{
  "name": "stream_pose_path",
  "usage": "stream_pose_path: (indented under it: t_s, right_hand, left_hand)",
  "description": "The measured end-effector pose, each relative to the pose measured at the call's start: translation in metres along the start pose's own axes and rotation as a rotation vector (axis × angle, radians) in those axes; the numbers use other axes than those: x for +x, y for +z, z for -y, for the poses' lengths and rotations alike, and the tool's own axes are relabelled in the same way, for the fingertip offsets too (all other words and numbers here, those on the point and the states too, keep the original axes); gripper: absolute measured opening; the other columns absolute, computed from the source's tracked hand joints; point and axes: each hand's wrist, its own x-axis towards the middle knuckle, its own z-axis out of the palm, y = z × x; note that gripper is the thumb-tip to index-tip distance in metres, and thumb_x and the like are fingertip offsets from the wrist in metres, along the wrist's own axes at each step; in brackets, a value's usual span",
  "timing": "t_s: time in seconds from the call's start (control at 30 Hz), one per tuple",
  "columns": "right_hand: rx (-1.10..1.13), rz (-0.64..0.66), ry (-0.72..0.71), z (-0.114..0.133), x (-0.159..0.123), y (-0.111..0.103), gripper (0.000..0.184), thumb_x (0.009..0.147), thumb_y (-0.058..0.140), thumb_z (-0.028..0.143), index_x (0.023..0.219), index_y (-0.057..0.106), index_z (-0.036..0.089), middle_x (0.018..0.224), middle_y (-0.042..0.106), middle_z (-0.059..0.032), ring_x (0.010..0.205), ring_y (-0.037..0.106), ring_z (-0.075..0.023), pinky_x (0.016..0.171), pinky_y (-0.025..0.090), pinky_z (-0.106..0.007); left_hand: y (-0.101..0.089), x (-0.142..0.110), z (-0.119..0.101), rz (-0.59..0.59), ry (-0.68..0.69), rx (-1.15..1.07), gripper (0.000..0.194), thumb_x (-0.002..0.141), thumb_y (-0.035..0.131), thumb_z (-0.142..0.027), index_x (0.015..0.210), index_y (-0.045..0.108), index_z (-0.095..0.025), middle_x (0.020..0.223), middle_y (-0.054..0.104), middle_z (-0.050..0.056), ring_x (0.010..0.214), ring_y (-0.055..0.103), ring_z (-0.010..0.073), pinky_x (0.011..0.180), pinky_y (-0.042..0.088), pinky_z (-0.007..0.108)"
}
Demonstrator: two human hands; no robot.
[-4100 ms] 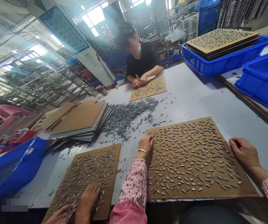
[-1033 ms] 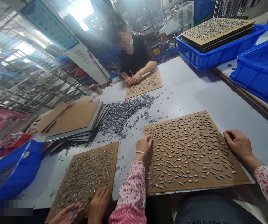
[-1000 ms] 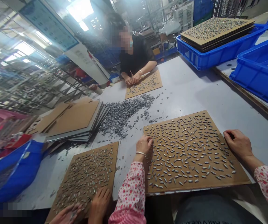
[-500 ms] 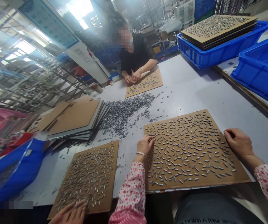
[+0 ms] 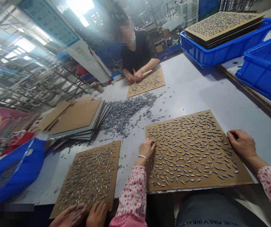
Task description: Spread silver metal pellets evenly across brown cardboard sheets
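A brown cardboard sheet [image 5: 206,184] lies in front of me, covered with small spindle-shaped silvery metal pieces [image 5: 189,148]. My left hand [image 5: 147,149], with a bangle at the wrist, is closed on its left edge, fingers curled inward. On the opposite edge, my right hand [image 5: 243,143] is closed too, thumb and fingers pinched at the rim; part of that grip is hidden. To the left lies another cardboard sheet [image 5: 116,164] bearing similar pieces, and another person's hands [image 5: 83,214] touch its near edge.
A loose heap of metal pieces [image 5: 123,113] lies mid-table beside stacked cardboard sheets [image 5: 76,116]. Across the table, a person in black [image 5: 140,47] works over a covered sheet [image 5: 147,85]. Blue crates [image 5: 204,58] stand at the right. A blue bag [image 5: 29,170] lies left.
A second hand of the neighbouring person has come into view at the near edge of the left sheet. My own hands keep their places on the sheet; the view has shifted slightly.
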Motion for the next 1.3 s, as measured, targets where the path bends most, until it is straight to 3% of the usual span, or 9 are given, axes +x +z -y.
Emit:
stream_pose_path:
  t_s: [0.27, 0.47, 0.6, 0.9, 1.1, 1.3]
  right_hand:
    - [0.005, 0.000, 0.002, 0.001, 0.001, -0.001, 0.035, 0.085, 0.041, 0.047, 0.080, 0.065, 0.021, 0.085, 0.067, -0.0080, 0.079, 0.061, -0.0234, 0.066, 0.043, -0.033]
    - [0.037, 0.022, -0.013, 0.001, -0.001, -0.003, 0.032, 0.088, 0.038, 0.046, 0.082, 0.062, 0.025, 0.088, 0.067, -0.0083, 0.083, 0.061, -0.0266, 0.070, 0.044, -0.039]
    - [-0.003, 0.002, -0.005, -0.004, -0.001, 0.001, 0.034, 0.085, 0.043, 0.046, 0.081, 0.065, 0.021, 0.086, 0.067, -0.0077, 0.080, 0.061, -0.0230, 0.068, 0.044, -0.033]
    - [-0.006, -0.025, -0.032, -0.006, 0.000, 0.004, 0.033, 0.086, 0.044, 0.046, 0.081, 0.065, 0.021, 0.085, 0.067, -0.0061, 0.079, 0.061, -0.0214, 0.067, 0.043, -0.030]
    - [-0.021, -0.009, -0.011, -0.010, -0.001, 0.006, 0.032, 0.085, 0.045, 0.045, 0.082, 0.066, 0.021, 0.086, 0.068, -0.0060, 0.080, 0.061, -0.0220, 0.067, 0.043, -0.030]
    - [0.010, -0.014, -0.007, 0.007, 0.002, -0.004, 0.036, 0.084, 0.042, 0.046, 0.078, 0.066, 0.020, 0.083, 0.068, -0.0076, 0.076, 0.062, -0.0222, 0.064, 0.043, -0.031]
  left_hand:
    - [-0.007, 0.003, 0.021, -0.100, -0.081, -0.067, 0.022, 0.088, 0.049, -0.032, 0.094, 0.069, -0.024, 0.094, 0.068, 0.003, 0.087, 0.060, 0.0139, 0.079, 0.043, 0.023]
    - [-0.010, 0.009, 0.007, -0.071, -0.103, -0.042, 0.018, 0.085, 0.055, -0.033, 0.088, 0.069, -0.024, 0.090, 0.069, 0.002, 0.082, 0.060, 0.0128, 0.072, 0.041, 0.022]
    - [-0.003, 0.014, 0.001, -0.069, -0.107, 0.008, 0.019, 0.087, 0.051, -0.033, 0.091, 0.068, -0.024, 0.096, 0.067, 0.004, 0.086, 0.060, 0.0155, 0.071, 0.041, 0.024]
    - [-0.001, 0.018, 0.004, -0.049, -0.063, 0.114, 0.025, 0.093, 0.039, -0.031, 0.098, 0.062, -0.022, 0.103, 0.061, 0.008, 0.091, 0.059, 0.0185, 0.069, 0.041, 0.027]
    - [0.003, 0.022, 0.008, -0.016, 0.012, 0.113, 0.021, 0.092, 0.042, -0.030, 0.095, 0.061, -0.023, 0.102, 0.061, 0.007, 0.088, 0.059, 0.0173, 0.068, 0.040, 0.026]
    - [0.001, 0.022, 0.015, -0.073, 0.012, 0.046, 0.019, 0.091, 0.045, -0.029, 0.094, 0.063, -0.023, 0.100, 0.063, 0.005, 0.089, 0.059, 0.0165, 0.070, 0.040, 0.025]
